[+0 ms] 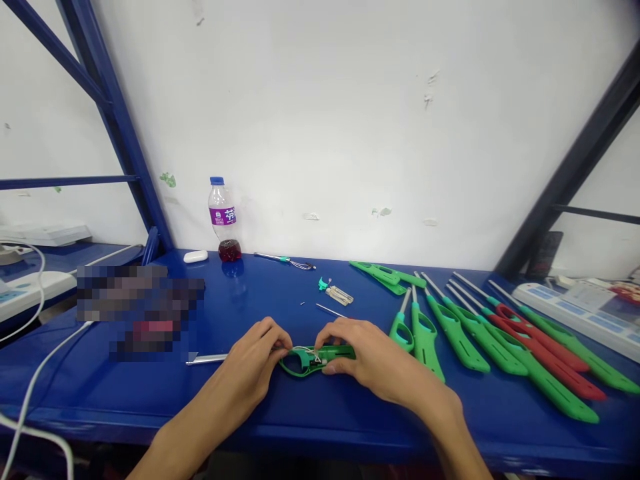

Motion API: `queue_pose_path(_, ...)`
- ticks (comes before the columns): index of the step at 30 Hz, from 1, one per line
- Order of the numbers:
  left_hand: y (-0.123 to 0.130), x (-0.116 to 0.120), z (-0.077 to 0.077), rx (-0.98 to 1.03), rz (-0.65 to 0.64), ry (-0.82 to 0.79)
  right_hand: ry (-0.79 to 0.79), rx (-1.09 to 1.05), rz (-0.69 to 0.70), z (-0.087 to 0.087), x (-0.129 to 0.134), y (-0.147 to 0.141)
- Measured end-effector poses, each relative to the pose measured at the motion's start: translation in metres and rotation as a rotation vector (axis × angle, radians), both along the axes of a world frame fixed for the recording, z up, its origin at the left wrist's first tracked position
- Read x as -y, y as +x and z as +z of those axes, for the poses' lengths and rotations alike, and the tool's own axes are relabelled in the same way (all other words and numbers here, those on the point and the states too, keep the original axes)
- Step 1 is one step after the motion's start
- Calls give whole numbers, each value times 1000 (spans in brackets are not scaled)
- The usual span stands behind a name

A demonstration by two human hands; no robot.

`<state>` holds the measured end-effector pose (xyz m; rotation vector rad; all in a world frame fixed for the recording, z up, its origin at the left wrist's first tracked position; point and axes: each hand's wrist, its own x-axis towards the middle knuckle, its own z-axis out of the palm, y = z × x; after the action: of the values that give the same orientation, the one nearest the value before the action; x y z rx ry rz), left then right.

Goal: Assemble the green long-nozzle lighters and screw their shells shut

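Note:
A green gas lighter point(299, 373) lies with its handle opened up near the front of the table, turquoise trigger and thin wires showing inside. My left hand point(257, 353) pinches it at the neck, where the metal tube point(207, 359) runs out leftward under the wrist. On the handle, my right hand point(367, 353) is closed, thumb at the lower edge and fingertips by the wires. Whatever lies beneath those fingers is hidden. Just beyond the right hand is a thin metal rod point(330, 311), its near end covered. Farther back are a turquoise trigger point(323, 285) and a clear fuel tank point(340, 295).
Several green and red lighters point(457, 337) lie in a row at the right, beside a white power strip point(585, 323). Green handle shells point(383, 273), a wired lighter tube point(285, 259), a drink bottle point(223, 217) and a white case point(195, 256) are at the back.

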<state>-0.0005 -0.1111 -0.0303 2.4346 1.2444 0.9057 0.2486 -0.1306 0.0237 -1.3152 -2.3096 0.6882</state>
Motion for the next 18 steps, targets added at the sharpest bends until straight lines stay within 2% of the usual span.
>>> queue_pose_path(9,5,8,15,94,73,-84,-11,20,-13,-2,-2,0)
queue_pose_path(15,7,9,15,107,113,-56,-41,8,-41,-1,1,0)
queue_pose_path(18,7,10,14,104,125,-40,-27,-6,0,-2,3,2)
